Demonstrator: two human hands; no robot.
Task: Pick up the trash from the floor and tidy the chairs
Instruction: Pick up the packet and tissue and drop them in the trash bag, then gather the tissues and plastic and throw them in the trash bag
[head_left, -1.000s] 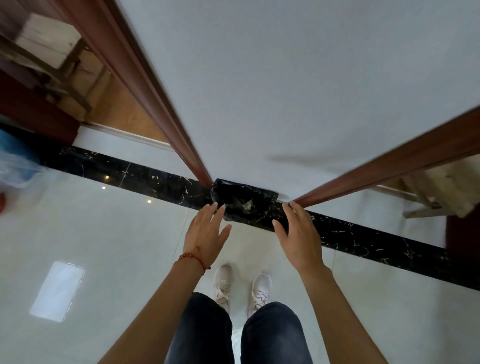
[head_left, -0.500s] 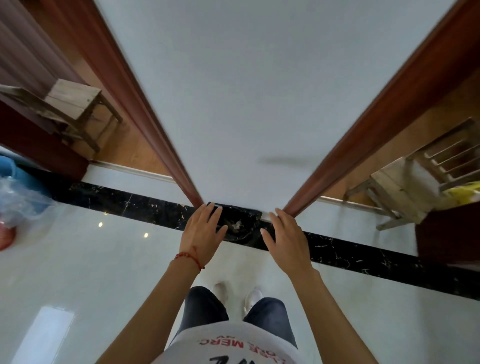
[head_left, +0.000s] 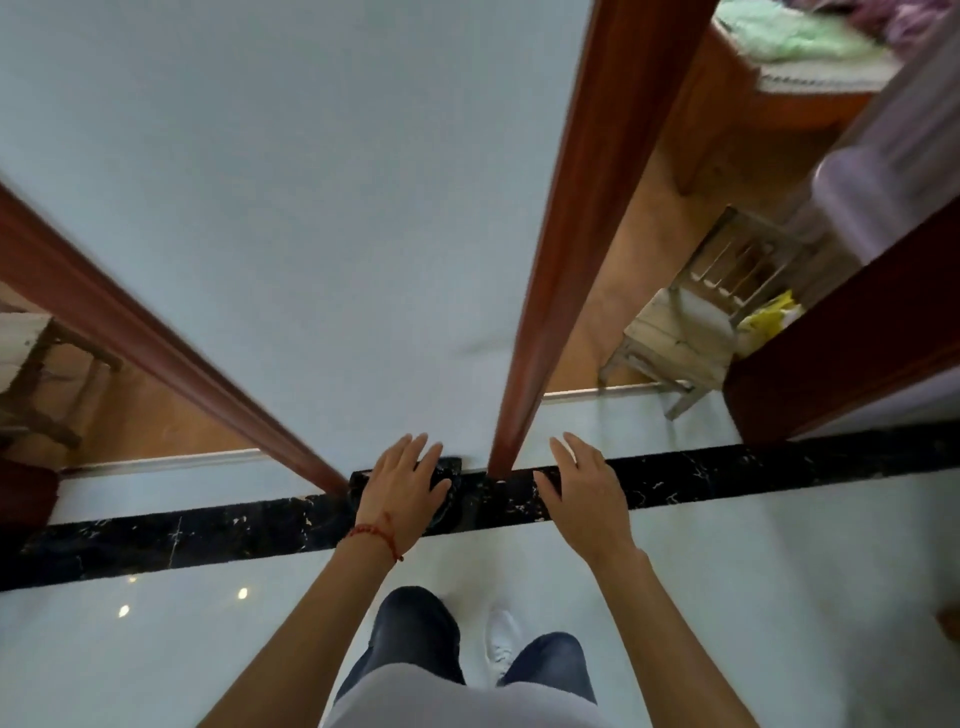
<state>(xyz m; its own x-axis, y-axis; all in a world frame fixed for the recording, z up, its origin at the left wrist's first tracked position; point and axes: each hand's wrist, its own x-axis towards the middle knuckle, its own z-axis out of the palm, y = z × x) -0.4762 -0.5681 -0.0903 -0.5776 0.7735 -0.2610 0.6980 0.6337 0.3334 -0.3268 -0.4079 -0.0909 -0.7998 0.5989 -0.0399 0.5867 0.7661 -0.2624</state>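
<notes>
My left hand (head_left: 402, 491) and my right hand (head_left: 584, 488) are held out in front of me, fingers spread, holding nothing. Both hover over the black marble strip (head_left: 208, 530) at the foot of a white wall (head_left: 311, 208). A pale wooden chair (head_left: 691, 332) stands in the room through the right doorway, with something yellow (head_left: 769, 319) beside its seat. Another wooden chair (head_left: 31, 374) shows partly through the left doorway. No trash is visible on the tiles near my feet.
Red-brown door frames (head_left: 566, 234) flank the wall section. A dark wooden door (head_left: 852, 353) stands open at right. A bed with green and white bedding (head_left: 800, 47) lies in the far right room. Glossy white tiles (head_left: 156, 649) stretch under my legs.
The view has swung right and upward: the right doorway with its chair and the bed has come into view, and the blue bin at far left has gone. My hands stay spread ahead.
</notes>
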